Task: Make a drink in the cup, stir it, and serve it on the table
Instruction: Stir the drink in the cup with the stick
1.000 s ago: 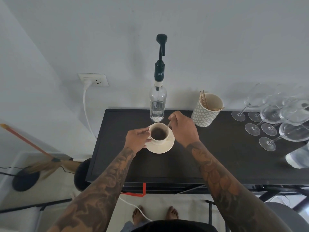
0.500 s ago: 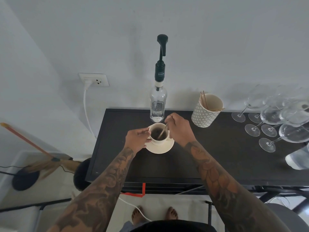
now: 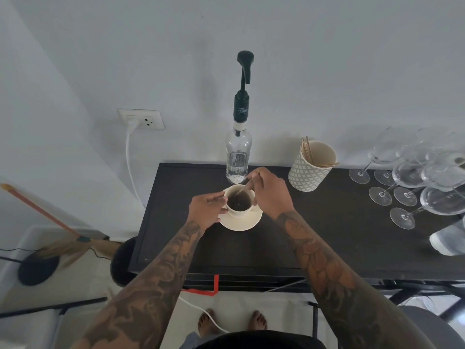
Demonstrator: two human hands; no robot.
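Note:
A cream cup (image 3: 239,213) holding dark liquid stands on a cream saucer (image 3: 247,222) on the dark table (image 3: 334,238). My left hand (image 3: 205,210) grips the cup at its left side. My right hand (image 3: 270,192) is just right of the cup and pinches a thin wooden stir stick (image 3: 242,189), whose lower end dips into the liquid. A clear pump bottle (image 3: 237,157) with a dark green pump head stands right behind the cup.
A patterned paper cup (image 3: 308,170) with several stir sticks stands at the back, right of the bottle. Several wine glasses (image 3: 412,185) crowd the table's right end. A white cable (image 3: 130,167) hangs from the wall socket on the left. A broom (image 3: 50,220) leans at the far left.
My right hand brought the stick from the cup's right rim down into the liquid and has shifted a little over the cup. My left hand and the cup have stayed in place.

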